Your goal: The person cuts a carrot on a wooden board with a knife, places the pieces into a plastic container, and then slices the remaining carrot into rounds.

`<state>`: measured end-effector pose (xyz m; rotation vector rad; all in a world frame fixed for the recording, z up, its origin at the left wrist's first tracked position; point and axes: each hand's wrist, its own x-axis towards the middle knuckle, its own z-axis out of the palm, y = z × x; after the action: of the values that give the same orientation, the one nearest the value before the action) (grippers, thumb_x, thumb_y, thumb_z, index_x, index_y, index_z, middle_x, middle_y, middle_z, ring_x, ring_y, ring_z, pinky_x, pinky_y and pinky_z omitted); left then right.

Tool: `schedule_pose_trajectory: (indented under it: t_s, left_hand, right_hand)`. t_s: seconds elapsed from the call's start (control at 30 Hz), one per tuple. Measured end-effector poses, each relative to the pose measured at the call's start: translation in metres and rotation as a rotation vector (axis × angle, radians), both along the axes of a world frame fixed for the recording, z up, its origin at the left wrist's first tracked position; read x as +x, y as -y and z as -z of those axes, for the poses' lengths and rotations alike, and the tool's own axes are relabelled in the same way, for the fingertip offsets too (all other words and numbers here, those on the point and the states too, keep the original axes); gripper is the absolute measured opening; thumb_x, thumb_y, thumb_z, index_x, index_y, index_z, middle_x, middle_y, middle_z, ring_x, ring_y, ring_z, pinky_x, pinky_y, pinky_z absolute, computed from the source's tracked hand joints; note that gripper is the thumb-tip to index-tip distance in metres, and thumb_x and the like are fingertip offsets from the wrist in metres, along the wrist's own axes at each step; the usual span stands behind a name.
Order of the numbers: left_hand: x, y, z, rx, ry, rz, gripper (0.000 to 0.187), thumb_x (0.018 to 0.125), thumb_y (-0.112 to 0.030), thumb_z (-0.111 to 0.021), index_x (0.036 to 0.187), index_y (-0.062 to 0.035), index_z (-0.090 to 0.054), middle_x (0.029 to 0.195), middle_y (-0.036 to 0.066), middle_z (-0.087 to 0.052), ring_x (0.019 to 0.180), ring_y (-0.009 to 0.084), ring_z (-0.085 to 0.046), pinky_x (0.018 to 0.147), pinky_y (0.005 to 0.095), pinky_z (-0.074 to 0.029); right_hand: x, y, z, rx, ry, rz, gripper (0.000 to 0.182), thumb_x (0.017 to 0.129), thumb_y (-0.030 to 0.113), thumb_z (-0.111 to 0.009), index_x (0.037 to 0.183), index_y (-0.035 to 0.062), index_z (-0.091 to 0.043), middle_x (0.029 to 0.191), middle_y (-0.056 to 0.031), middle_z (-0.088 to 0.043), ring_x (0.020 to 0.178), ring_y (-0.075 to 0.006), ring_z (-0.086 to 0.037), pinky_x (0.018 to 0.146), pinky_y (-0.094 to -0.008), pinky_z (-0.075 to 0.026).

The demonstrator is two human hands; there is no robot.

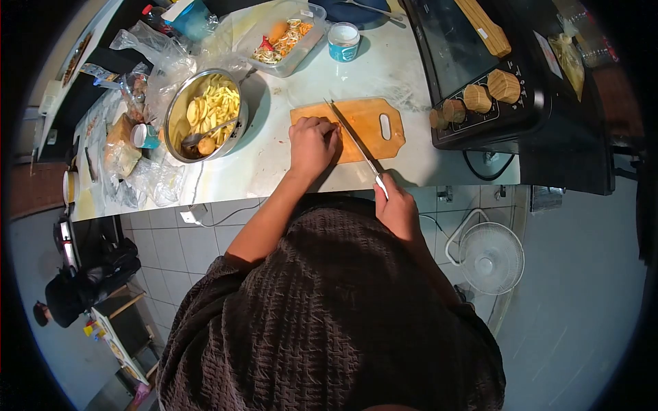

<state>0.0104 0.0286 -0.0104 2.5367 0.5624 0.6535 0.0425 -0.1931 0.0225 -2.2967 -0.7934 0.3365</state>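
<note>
Wooden cutting board [367, 113], flat on the pale counter [267, 164], with two bare hands at work. The left hand [315, 142] is planted on the board's left part, fingers bunched and curled down. A small reddish piece [338, 129] shows at the fingertips (from where I stand, the hand hides most of it, and I cannot tell what it is or how firmly it is held). The right hand [397, 209], nearer the wearer than the board, is wrapped closely around the pale handle of a knife [353, 137]. The blade slants over the board just right of the left hand, its tip reaching the far edge — whether the steel touches the wood, I cannot tell.

Left of the board, and apart from it: a metal bowl [179, 122] of pale yellow cut strips [216, 109], with a spoon [219, 128] resting among them. Farther left, past the bowl, crumpled plastic bags [147, 181] and a turquoise-banded tub [145, 136]. Beyond the board, to its left, stands a clear container [295, 65] holding orange and white shreds [291, 38]; straight beyond the board, a white-and-turquoise tub [343, 48]. Right of the board — a black oven [548, 127] with wooden knobs [478, 98]. Below board level, to the right, a white fan [485, 264].
</note>
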Motion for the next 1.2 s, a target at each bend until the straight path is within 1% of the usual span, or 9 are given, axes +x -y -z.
schedule_pose_trajectory:
  t_s: [0.1,0.17,0.4,0.5,0.57,0.7,0.77,0.87,1.2]
  left_hand:
    - [0.0,0.0,-0.001,0.006,0.002,0.009,0.013,0.084,-0.02,-0.072,0.089,-0.0085,-0.076,0.089,0.008,-0.069,0.09,0.0281,-0.06,0.08,0.0412,-0.041]
    - [0.001,0.002,-0.004,-0.034,-0.03,-0.015,0.011,0.082,-0.016,-0.072,0.088,-0.0077,-0.076,0.089,0.007,-0.069,0.091,0.0273,-0.059,0.084,0.04,-0.04]
    - [0.001,0.002,-0.004,-0.052,-0.027,-0.026,0.011,0.083,-0.016,-0.071,0.088,-0.0079,-0.077,0.087,0.007,-0.068,0.09,0.0274,-0.059,0.083,0.0409,-0.041]
    - [0.0,0.003,-0.001,-0.03,-0.008,-0.023,0.011,0.083,-0.016,-0.071,0.088,-0.0078,-0.077,0.086,0.007,-0.068,0.09,0.0275,-0.06,0.083,0.0414,-0.041]
    - [0.002,0.003,-0.001,-0.017,0.002,-0.024,0.012,0.083,-0.016,-0.071,0.088,-0.0073,-0.077,0.085,0.007,-0.068,0.088,0.0278,-0.06,0.082,0.0415,-0.041]
    - [0.001,0.0,0.0,-0.017,-0.015,-0.002,0.012,0.083,-0.016,-0.071,0.088,-0.0069,-0.077,0.085,0.007,-0.068,0.088,0.0281,-0.06,0.082,0.0413,-0.042]
    - [0.001,0.001,-0.002,0.008,-0.01,-0.014,0.012,0.082,-0.016,-0.071,0.087,-0.0063,-0.077,0.085,0.008,-0.069,0.088,0.0282,-0.06,0.083,0.0409,-0.042]
    - [0.001,-0.003,0.004,-0.036,0.006,0.013,0.013,0.082,-0.017,-0.072,0.086,-0.0062,-0.077,0.086,0.009,-0.069,0.088,0.0285,-0.061,0.083,0.041,-0.043]
    - [0.002,-0.002,0.001,-0.037,-0.017,0.003,0.013,0.082,-0.018,-0.071,0.085,-0.0062,-0.076,0.086,0.009,-0.069,0.088,0.0292,-0.061,0.083,0.0416,-0.043]
  right_hand:
    - [0.002,-0.006,0.003,-0.032,-0.047,0.012,0.017,0.095,0.015,-0.058,0.108,0.0056,-0.055,0.087,-0.0262,-0.065,0.085,-0.0484,-0.061,0.068,-0.0537,-0.049]
    - [0.005,-0.008,0.007,-0.016,-0.03,0.005,0.016,0.095,0.016,-0.058,0.107,0.0064,-0.055,0.088,-0.0259,-0.065,0.085,-0.0488,-0.061,0.068,-0.0543,-0.049]
    - [0.003,0.001,0.005,-0.028,0.003,0.051,0.016,0.094,0.016,-0.06,0.107,0.0061,-0.056,0.088,-0.0249,-0.065,0.084,-0.0483,-0.061,0.067,-0.0536,-0.049]
    - [0.003,0.006,0.009,-0.019,0.017,0.07,0.016,0.093,0.015,-0.061,0.106,0.0052,-0.057,0.088,-0.0246,-0.066,0.083,-0.0479,-0.062,0.067,-0.0522,-0.05]
    - [0.007,0.006,0.017,0.052,0.086,0.014,0.022,0.094,0.018,-0.059,0.11,0.0024,-0.056,0.088,-0.0231,-0.066,0.078,-0.046,-0.064,0.066,-0.0534,-0.051]
    - [0.005,0.002,0.012,0.022,0.081,0.01,0.023,0.095,0.019,-0.059,0.111,0.0027,-0.057,0.089,-0.024,-0.067,0.08,-0.0455,-0.064,0.068,-0.0526,-0.052]
    - [0.003,-0.001,0.009,0.045,0.023,0.03,0.02,0.093,0.013,-0.061,0.11,0.0034,-0.058,0.09,-0.025,-0.066,0.083,-0.0465,-0.064,0.068,-0.0512,-0.052]
    - [0.003,-0.002,0.005,0.007,0.022,0.015,0.021,0.093,0.014,-0.061,0.11,0.0033,-0.058,0.09,-0.0252,-0.066,0.083,-0.0464,-0.064,0.069,-0.0509,-0.052]
    - [0.003,-0.001,0.01,0.005,0.026,0.014,0.02,0.093,0.014,-0.061,0.11,0.0034,-0.058,0.089,-0.0246,-0.066,0.083,-0.0464,-0.063,0.069,-0.0508,-0.051]
